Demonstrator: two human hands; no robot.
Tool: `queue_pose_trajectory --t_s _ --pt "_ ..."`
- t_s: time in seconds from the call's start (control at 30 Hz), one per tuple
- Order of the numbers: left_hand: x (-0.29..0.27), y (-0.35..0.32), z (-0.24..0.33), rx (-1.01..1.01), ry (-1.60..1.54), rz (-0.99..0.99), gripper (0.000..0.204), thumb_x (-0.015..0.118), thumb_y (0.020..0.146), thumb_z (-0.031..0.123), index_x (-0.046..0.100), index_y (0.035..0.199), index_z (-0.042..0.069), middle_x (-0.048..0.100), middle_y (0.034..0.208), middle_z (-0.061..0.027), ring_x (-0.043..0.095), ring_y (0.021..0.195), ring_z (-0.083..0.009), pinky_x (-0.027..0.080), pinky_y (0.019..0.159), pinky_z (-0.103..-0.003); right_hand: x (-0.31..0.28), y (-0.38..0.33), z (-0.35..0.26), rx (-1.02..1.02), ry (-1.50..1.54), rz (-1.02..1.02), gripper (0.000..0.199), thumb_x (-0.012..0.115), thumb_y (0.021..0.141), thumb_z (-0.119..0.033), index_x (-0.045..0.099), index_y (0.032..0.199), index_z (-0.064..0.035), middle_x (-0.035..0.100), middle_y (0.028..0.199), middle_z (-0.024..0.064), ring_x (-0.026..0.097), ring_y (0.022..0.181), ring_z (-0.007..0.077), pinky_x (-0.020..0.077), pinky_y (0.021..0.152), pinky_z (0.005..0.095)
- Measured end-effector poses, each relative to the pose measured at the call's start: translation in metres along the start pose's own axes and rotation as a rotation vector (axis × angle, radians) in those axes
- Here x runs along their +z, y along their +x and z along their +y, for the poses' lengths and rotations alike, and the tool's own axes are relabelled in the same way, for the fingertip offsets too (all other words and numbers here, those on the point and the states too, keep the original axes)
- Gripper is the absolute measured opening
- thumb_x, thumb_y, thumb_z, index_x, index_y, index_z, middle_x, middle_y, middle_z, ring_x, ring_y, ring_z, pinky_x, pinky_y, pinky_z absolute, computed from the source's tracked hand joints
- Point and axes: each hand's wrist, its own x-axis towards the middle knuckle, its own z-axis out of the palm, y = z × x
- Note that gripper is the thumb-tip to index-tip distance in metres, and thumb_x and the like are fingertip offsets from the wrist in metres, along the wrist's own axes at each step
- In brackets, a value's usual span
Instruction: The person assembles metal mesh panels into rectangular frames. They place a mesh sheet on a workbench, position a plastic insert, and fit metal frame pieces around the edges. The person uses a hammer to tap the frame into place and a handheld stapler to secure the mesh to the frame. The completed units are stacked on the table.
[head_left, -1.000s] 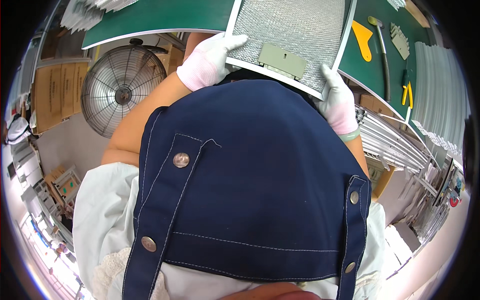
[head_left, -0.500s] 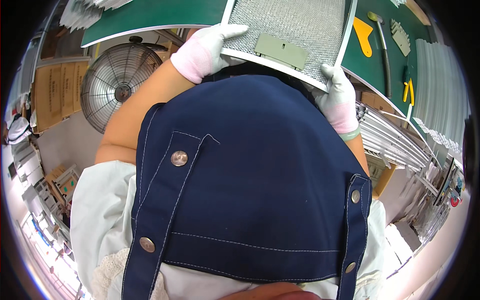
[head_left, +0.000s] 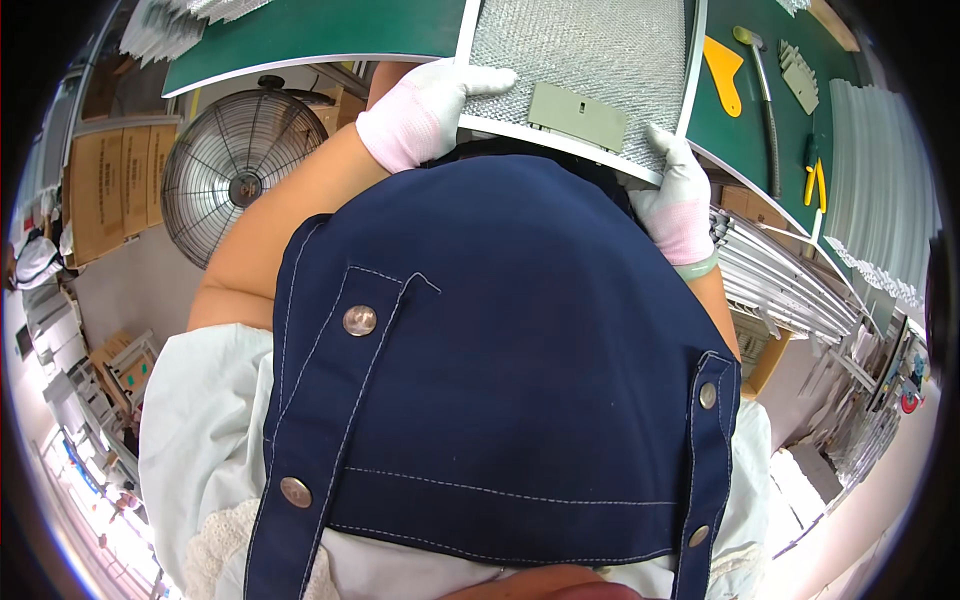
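Between my gloved hands is a framed metal mesh filter panel [head_left: 590, 45] with a pale metal rim. A flat grey-green latch plate [head_left: 577, 117] sits at its near edge. My left hand [head_left: 432, 105] grips the near left corner, its thumb lying over the frame onto the mesh. At the near right corner my right hand [head_left: 675, 190] is closed on the frame, thumb on top. The fingers beneath the panel are hidden. The panel's near end overhangs the table edge toward my apron, and its far end runs out of view.
On the green table [head_left: 330, 35] at right lie a yellow scraper [head_left: 722, 75], a hammer [head_left: 765, 100], yellow-handled pliers [head_left: 814, 175] and a grey-green clip strip [head_left: 798, 78]. Stacked pale strips [head_left: 885, 180] line the right end. A black fan [head_left: 245, 185] stands at left, near cardboard boxes [head_left: 115, 190].
The panel's near left corner has shifted slightly right and away from me, with my left hand following. Its latch plate has moved the same way. My right hand stays nearly in place.
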Motion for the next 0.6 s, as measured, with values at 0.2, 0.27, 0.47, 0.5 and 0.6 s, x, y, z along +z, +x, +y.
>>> queue_pose_trajectory --t_s 0.2,0.27,0.47,0.5,0.6 --pt "-0.027 0.018 -0.032 0.075 0.18 -0.148 0.034 0.058 0.101 0.019 0.057 0.128 -0.001 0.065 0.118 -0.0123 0.067 0.107 -0.0256 0.057 0.092 -0.042 -0.01 0.001 -0.004 -0.004 -0.077 -0.052 0.026 0.063 0.095 -0.015 0.058 0.119 -0.0054 0.064 0.105 0.0098 0.066 0.095 0.025 0.0548 0.082 0.0449" --pt "-0.026 0.024 -0.043 0.141 0.188 -0.096 0.033 0.059 0.1 0.017 0.056 0.128 -0.001 0.065 0.118 -0.0127 0.066 0.108 -0.0263 0.057 0.092 -0.042 -0.004 0.003 0.0 -0.052 -0.012 -0.003 0.026 0.063 0.095 -0.013 0.058 0.119 -0.0046 0.064 0.106 0.01 0.066 0.096 0.0252 0.0548 0.083 0.0455" --pt "-0.023 0.031 -0.035 0.031 -0.005 -0.07 0.03 0.06 0.098 0.015 0.058 0.123 -0.001 0.065 0.116 -0.0129 0.065 0.11 -0.0268 0.057 0.093 -0.043 0.0 0.012 -0.004 -0.045 0.083 0.061 0.024 0.063 0.095 -0.009 0.057 0.118 -0.004 0.063 0.108 0.0107 0.064 0.101 0.025 0.0542 0.09 0.0479" --pt "-0.018 0.026 -0.024 -0.021 -0.068 -0.067 0.031 0.061 0.098 0.015 0.057 0.124 -0.001 0.065 0.116 -0.0129 0.065 0.11 -0.0269 0.057 0.093 -0.044 0.001 0.012 -0.005 -0.036 0.086 0.075 0.024 0.063 0.095 -0.009 0.057 0.118 -0.004 0.063 0.108 0.0108 0.064 0.102 0.0252 0.054 0.091 0.0486" --pt "-0.007 0.011 -0.005 -0.115 -0.314 -0.012 0.035 0.063 0.096 0.01 0.056 0.128 -0.001 0.065 0.116 -0.0129 0.065 0.111 -0.0275 0.056 0.093 -0.044 -0.008 0.013 -0.004 -0.085 0.062 0.035 0.025 0.064 0.095 -0.009 0.057 0.118 -0.0041 0.063 0.109 0.0109 0.064 0.104 0.0265 0.053 0.092 0.0507"
